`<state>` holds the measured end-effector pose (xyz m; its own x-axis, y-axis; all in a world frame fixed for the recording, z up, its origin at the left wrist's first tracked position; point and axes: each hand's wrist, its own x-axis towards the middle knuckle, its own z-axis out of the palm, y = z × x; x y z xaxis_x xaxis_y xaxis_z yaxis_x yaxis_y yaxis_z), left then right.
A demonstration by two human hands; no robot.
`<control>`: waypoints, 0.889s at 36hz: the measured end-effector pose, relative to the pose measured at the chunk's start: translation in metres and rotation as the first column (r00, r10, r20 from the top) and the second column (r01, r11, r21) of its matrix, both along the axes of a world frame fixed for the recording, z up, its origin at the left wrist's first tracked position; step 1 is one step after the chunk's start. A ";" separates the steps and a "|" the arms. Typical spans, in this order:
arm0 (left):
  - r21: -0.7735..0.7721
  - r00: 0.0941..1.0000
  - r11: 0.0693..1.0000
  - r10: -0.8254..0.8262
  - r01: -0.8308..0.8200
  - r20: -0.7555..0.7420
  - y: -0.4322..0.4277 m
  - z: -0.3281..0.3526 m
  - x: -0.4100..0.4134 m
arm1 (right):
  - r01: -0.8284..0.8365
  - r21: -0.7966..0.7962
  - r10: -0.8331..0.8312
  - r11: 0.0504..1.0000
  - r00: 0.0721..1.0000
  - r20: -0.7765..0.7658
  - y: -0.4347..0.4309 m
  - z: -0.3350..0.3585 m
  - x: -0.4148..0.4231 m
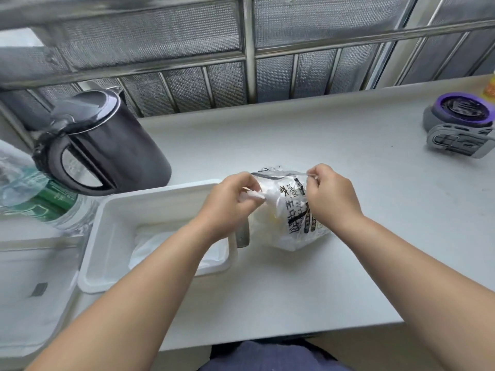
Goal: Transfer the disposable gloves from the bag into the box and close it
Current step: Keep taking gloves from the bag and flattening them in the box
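Pinching, left hand (230,199): fingers were closed on a crumpled tuft of clear gloves (254,195) at the bag's mouth.
Right hand (328,195): thumb and fingertips gripped the bag's upper edge.
Bag (292,215): printed, clear, stood on the white counter (348,156) between both hands.
Box (112,226): white, open, just left of the bag, some gloves already lay inside.
Kettle (107,145): dark, behind the box.
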<state>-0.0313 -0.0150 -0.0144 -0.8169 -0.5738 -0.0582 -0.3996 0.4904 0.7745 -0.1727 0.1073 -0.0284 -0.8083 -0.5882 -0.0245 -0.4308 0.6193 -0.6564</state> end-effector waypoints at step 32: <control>0.753 0.787 0.650 0.517 -0.104 -0.337 -0.033 0.020 0.025 | 0.190 -0.026 -0.164 0.981 0.904 0.396 -0.019 -0.025 -0.007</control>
<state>-0.0067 -0.0479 0.0055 -0.6182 -0.7629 -0.1892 0.1058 -0.3193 0.9417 -0.1801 0.0882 -0.0535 -0.8326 -0.4473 -0.3267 -0.0199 0.6135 -0.7894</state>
